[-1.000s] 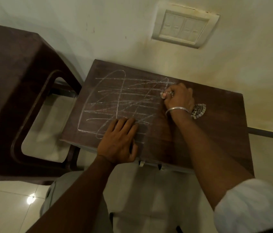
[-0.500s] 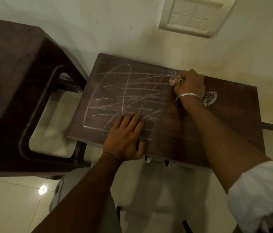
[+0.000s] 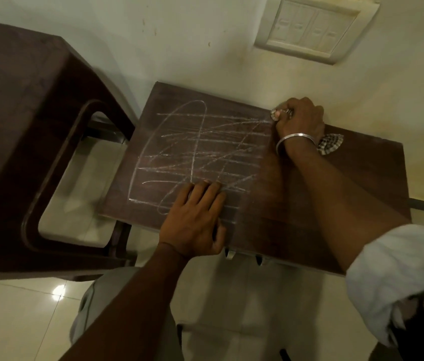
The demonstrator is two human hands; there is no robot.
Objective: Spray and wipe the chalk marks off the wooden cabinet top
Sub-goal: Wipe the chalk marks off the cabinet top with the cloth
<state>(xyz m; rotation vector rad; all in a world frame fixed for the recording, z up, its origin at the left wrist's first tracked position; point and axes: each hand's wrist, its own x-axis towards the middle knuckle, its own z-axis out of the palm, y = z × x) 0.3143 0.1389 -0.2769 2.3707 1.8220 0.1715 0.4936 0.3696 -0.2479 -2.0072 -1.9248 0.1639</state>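
White chalk marks (image 3: 198, 152) cross the left half of the dark wooden cabinet top (image 3: 349, 191). My right hand (image 3: 301, 121) is at the far edge of the top, just right of the marks, fingers curled round a bunched checkered cloth (image 3: 332, 144) that sticks out past the wrist. My left hand (image 3: 198, 217) rests flat on the near part of the top, fingers straight and lying over the lower chalk lines. No spray bottle is in view.
A dark brown plastic stool (image 3: 23, 126) stands close on the left of the cabinet. A switch panel (image 3: 315, 27) is on the wall behind. Two small metal fittings (image 3: 230, 254) hang under the cabinet's front edge. Glossy floor tiles (image 3: 23, 321) lie below.
My right hand with the cloth has slid away from me to the far edge of the top. My left hand has stayed flat in the same spot.
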